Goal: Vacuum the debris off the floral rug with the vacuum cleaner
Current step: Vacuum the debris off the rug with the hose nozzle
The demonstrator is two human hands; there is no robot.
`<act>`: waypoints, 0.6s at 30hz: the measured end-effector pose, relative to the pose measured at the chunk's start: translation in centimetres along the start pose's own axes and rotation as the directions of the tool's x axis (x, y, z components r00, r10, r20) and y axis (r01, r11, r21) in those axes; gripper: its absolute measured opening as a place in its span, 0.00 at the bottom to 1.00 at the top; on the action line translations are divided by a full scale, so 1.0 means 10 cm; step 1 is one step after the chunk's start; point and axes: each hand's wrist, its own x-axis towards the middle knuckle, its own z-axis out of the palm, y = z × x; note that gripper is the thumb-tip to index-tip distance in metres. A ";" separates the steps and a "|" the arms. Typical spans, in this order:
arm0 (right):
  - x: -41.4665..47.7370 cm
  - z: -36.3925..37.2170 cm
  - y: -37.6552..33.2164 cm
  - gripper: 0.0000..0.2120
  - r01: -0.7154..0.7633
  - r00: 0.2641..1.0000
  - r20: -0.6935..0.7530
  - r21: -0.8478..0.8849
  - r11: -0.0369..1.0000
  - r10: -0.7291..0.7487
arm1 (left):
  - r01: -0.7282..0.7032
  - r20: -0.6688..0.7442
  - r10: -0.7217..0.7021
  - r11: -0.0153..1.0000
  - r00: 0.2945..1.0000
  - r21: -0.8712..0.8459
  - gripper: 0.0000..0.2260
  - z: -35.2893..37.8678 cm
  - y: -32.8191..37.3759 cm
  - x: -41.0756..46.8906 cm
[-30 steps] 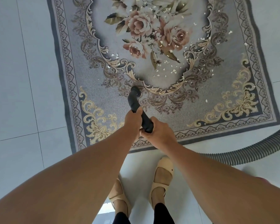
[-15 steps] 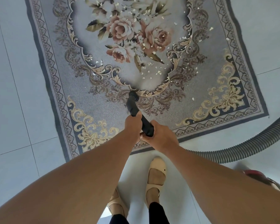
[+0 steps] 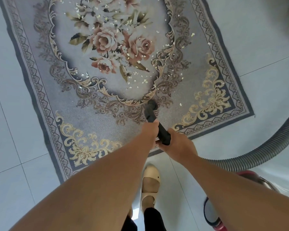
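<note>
Debris (image 3: 144,81) lies as pale flecks across the floral rug (image 3: 98,125). It is thickest over the rose bouquet in the middle oval and along the oval's right-hand scroll border. A few stray bits lie out toward the gold corner ornament on the right. The rug lies flat on the pale tiled floor (image 3: 15,122), skewed to the tile lines.

I hold the black vacuum tube (image 3: 150,114) in both hands. My left hand (image 3: 148,132) curls round it nearer the tip. My right hand (image 3: 178,142) grips the rear end just behind, so the two hands are close together. The tube slants forward and down, and its tip sits at the lower edge of the oval's border. I cannot tell whether it is on the pile or just over it.

A ribbed grey hose (image 3: 274,144) comes out from behind my right forearm and curves over the tiles to the right edge of view. The red vacuum cleaner body (image 3: 214,221) stands on the floor at my right, mostly hidden under that arm. My beige shoe (image 3: 150,182) is on the tiles, just short of the rug's near edge.
</note>
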 end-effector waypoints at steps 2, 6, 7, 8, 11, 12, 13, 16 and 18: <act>-0.01 -0.01 -0.01 0.17 0.006 1.000 -0.005 -0.019 1.000 -0.006 | 0.003 0.002 -0.003 1.000 1.000 -0.026 0.15 0.02 0.00 0.01; 0.11 -0.13 -0.22 0.17 0.064 0.998 0.027 -0.065 0.996 -0.062 | -0.043 -0.048 0.039 0.995 0.998 -0.090 0.14 -0.10 0.12 0.01; 0.15 -0.17 -0.30 0.16 0.080 0.996 0.039 -0.081 0.993 -0.077 | -0.058 -0.069 0.051 0.993 0.996 -0.099 0.13 -0.16 0.17 0.03; 0.20 -0.20 -0.39 0.16 0.094 0.995 0.048 -0.092 0.991 -0.090 | -0.072 -0.090 0.062 0.991 0.994 -0.109 0.12 -0.21 0.23 0.04; 0.35 -0.30 -0.67 0.16 0.123 0.992 0.054 -0.106 0.987 -0.118 | -0.112 -0.145 0.093 0.986 0.985 -0.125 0.09 -0.38 0.45 0.07; 0.41 -0.32 -0.78 0.16 0.127 0.991 0.057 -0.111 0.986 -0.121 | -0.126 -0.162 0.105 0.984 0.981 -0.124 0.08 -0.45 0.53 0.09; 0.46 -0.34 -0.87 0.16 0.130 0.991 0.060 -0.115 0.985 -0.123 | -0.140 -0.176 0.117 0.982 0.977 -0.123 0.07 -0.51 0.60 0.11; 0.62 -0.36 -1.10 0.16 0.133 0.989 0.071 -0.104 0.986 -0.126 | -0.159 -0.192 0.134 0.979 0.972 -0.125 0.06 -0.68 0.81 0.19; 0.70 -0.36 -1.22 0.16 0.137 0.988 0.087 -0.101 0.985 -0.128 | -0.160 -0.206 0.135 0.981 0.969 -0.110 0.06 -0.78 0.90 0.26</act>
